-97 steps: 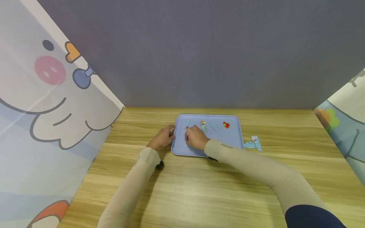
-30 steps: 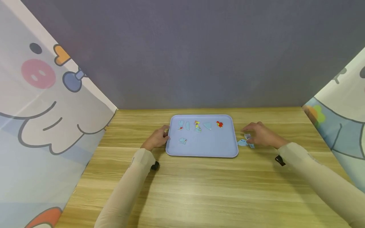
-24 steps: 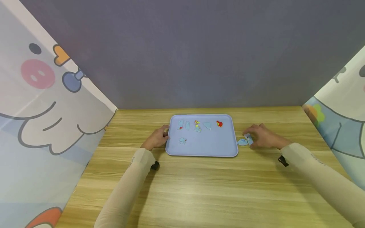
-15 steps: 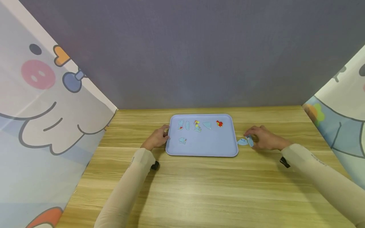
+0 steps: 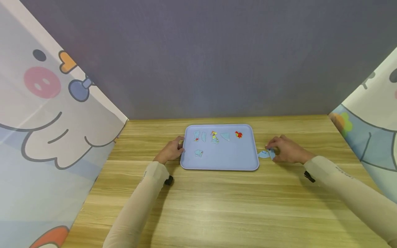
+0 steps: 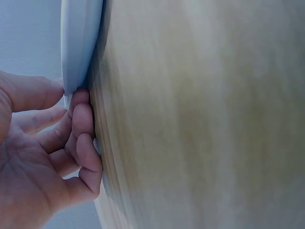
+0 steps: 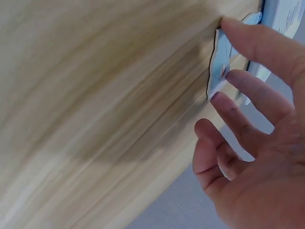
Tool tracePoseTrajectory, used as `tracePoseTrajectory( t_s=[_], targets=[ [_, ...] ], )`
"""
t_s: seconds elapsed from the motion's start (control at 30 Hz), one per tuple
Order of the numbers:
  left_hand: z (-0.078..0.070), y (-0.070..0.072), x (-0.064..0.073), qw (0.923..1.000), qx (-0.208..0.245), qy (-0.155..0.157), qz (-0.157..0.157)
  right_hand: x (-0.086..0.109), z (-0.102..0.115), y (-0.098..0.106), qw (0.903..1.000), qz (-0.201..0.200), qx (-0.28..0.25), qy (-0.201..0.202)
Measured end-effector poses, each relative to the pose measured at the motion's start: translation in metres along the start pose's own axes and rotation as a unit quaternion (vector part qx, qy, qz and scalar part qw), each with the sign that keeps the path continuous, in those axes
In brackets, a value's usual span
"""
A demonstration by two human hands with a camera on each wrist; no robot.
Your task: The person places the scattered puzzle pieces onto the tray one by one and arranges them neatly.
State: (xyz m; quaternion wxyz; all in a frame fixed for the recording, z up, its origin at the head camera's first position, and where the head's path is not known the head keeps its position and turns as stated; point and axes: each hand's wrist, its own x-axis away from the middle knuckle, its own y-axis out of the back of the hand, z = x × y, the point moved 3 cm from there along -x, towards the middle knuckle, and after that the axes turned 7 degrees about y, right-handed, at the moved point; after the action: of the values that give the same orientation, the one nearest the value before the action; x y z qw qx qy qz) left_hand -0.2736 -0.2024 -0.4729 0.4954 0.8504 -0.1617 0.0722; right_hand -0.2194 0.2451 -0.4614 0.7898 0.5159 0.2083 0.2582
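Note:
My right hand (image 5: pixel 288 150) is on the table just right of the tray. Its thumb and fingertips hold opposite ends of a light blue puzzle piece (image 7: pixel 221 55), which sits tilted up at one edge. Another blue piece (image 5: pixel 263 154) lies between it and the tray. At the left end of the lavender-blue tray (image 5: pixel 226 160), my left hand (image 5: pixel 169 151) grips the rim, thumb on one side and bent fingers against the other in the left wrist view. Inside lie a red bird piece (image 5: pixel 238 134), a yellow-patterned piece (image 5: pixel 214 137) and a triangular blue piece (image 5: pixel 225 136).
More blue pieces are on the tray: one with a red spot (image 5: pixel 196 135), a narrow one (image 5: pixel 203 136) and one lower left (image 5: pixel 199 153). The wooden table (image 5: pixel 211 203) meets a grey panel (image 5: pixel 217 62) behind. Cartoon-printed walls (image 5: pixel 43 110) stand on both sides.
My right hand has left the lower-left piece in the tray, moved right to the table pieces and taken hold of one, which has tilted. The left hand stays at the rim.

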Motion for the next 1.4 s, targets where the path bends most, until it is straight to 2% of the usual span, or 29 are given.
tracePoseTrajectory(
  t_s=[0.07,0.27,0.47,0.63,0.93,1.23,1.4],
  targets=[
    [0.0,0.0,0.0,1.0,0.001,0.0,-0.001,0.0,0.002,0.0,1.0,0.001,0.002,0.001],
    [-0.001,0.0,0.002,1.0,0.005,-0.002,0.001,0.001,0.003,-0.001,0.9994,-0.005,-0.007,-0.033],
    [-0.001,0.0,0.002,1.0,0.007,-0.004,-0.003,0.003,-0.001,-0.004,0.9975,-0.037,0.012,-0.059],
    [-0.001,0.0,0.002,1.0,0.008,-0.005,-0.002,0.002,-0.006,-0.004,0.9942,-0.065,-0.011,-0.085],
    [0.002,-0.001,-0.001,1.0,0.005,0.007,-0.003,-0.008,0.002,0.016,0.9902,-0.129,-0.007,-0.053],
    [0.001,-0.003,-0.002,1.0,0.007,0.004,0.001,-0.015,0.015,0.035,0.9899,-0.129,-0.006,-0.059],
    [0.001,-0.001,-0.002,1.0,0.003,0.004,-0.004,-0.021,0.022,0.04,0.9908,-0.127,-0.007,-0.047]
  ],
)
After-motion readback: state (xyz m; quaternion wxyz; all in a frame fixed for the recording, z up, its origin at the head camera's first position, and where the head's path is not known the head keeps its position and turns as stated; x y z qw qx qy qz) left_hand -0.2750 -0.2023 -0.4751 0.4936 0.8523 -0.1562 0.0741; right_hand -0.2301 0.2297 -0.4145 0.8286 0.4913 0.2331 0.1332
